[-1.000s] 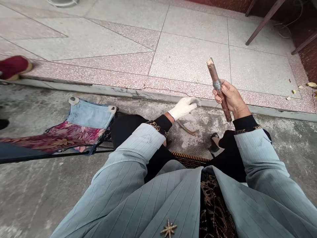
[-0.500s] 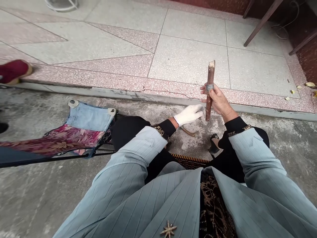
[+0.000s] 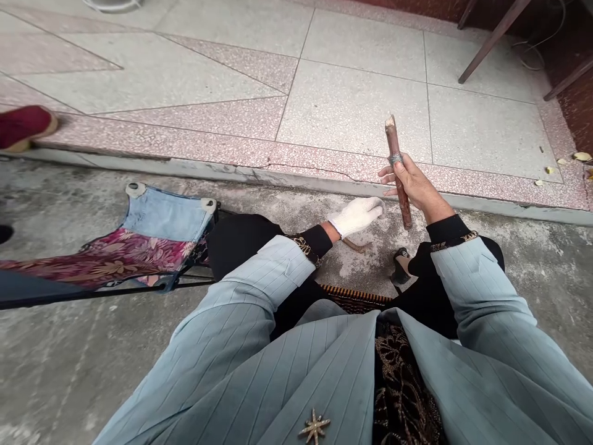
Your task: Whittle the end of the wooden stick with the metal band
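Over grey concrete floor [image 3: 139, 346], the bare right hand [image 3: 419, 185] pinches a round brown wooden stick [image 3: 404, 207], probably stiff and light, best held near its silver wire wrapping [image 3: 395, 159]; the white-gloved left hand [image 3: 356, 217] curls apart, contents unclear.

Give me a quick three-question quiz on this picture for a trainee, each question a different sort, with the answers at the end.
1. True or false: the left hand wears a white glove.

2. Multiple choice: what is wound around the stick in the right hand?
A) red tape
B) grey wire
C) green ribbon

3. Fill in the blank: the floral fabric shows on the ____ side of the picture.

Key: 1. True. 2. B, grey wire. 3. Left.
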